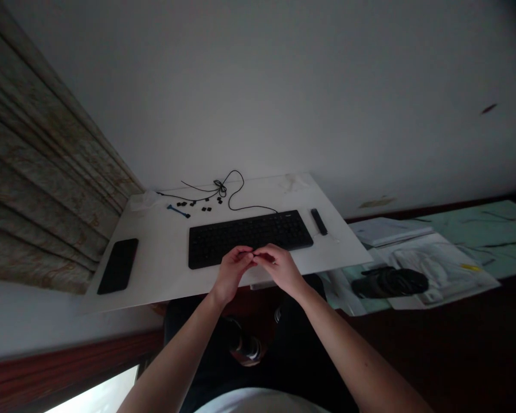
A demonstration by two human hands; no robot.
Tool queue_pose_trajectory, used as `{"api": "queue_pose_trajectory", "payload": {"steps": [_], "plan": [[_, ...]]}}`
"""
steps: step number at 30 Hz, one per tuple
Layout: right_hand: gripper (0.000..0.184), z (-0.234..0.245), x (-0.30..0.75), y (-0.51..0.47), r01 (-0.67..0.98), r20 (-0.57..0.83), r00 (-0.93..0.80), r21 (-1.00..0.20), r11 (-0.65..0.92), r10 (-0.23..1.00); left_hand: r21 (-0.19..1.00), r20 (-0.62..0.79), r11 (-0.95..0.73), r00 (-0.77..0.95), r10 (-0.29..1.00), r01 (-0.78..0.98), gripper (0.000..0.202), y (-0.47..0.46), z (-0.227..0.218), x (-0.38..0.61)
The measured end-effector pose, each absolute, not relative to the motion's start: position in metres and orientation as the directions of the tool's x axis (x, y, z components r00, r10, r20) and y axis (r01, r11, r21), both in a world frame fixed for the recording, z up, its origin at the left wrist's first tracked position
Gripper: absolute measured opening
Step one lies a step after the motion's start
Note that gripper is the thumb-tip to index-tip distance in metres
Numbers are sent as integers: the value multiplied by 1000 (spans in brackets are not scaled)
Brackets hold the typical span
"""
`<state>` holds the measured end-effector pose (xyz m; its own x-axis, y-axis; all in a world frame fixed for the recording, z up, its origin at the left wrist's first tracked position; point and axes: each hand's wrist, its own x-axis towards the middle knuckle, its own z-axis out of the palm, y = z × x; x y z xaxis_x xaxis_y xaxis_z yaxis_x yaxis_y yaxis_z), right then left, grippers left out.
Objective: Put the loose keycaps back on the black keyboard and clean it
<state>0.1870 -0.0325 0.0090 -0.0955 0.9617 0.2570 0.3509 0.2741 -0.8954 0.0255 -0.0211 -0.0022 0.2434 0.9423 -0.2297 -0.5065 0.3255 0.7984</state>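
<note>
**Hands meeting at front edge of keyboard**

Left hand [231, 271] and right hand [280, 268] are meeting at centre frame. Each is pinching its fingertips closed, and the two pinches are touching each other. Anything sitting between the fingertips is too small to make out.

The hands are hovering just over the near edge of the black keyboard [249, 235]. The keyboard is lying flat in the middle of the white surface [163, 275], long side facing the person. Its cable [236, 192] is looping off toward the upper centre of the surface.

Small black pieces [193, 203] are lying scattered up and left of the keyboard, with a blue tool [178, 211] just beside them. A black phone [118, 265] is lying at the left end of the surface, well apart from the keyboard. A short black stick [319, 221] is lying just right of the keyboard.

At the right of the frame, papers [442, 267] are lying spread out, and a dark bundle [391, 282] is resting on them.
</note>
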Motion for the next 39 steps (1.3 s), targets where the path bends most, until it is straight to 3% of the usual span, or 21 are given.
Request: {"api": "queue_pose_trajectory", "payload": {"steps": [6, 12, 22, 39], "plan": [[13, 2, 192, -31, 332, 246, -2, -914, 233, 969, 828, -230, 320, 242, 943, -460, 27, -20, -1, 34], [13, 4, 191, -32, 288, 230, 9, -933, 218, 973, 712, -283, 384, 260, 923, -587, 28, -22, 1, 37], [15, 5, 190, -33, 277, 238, -14, -932, 232, 971, 608, -356, 481, 325, 876, -632, 21, -27, -1, 38], [17, 5, 188, -35, 290, 249, -31, -924, 247, 968, 612, -342, 481, 338, 877, -628, 23, -27, 3, 34]]}}
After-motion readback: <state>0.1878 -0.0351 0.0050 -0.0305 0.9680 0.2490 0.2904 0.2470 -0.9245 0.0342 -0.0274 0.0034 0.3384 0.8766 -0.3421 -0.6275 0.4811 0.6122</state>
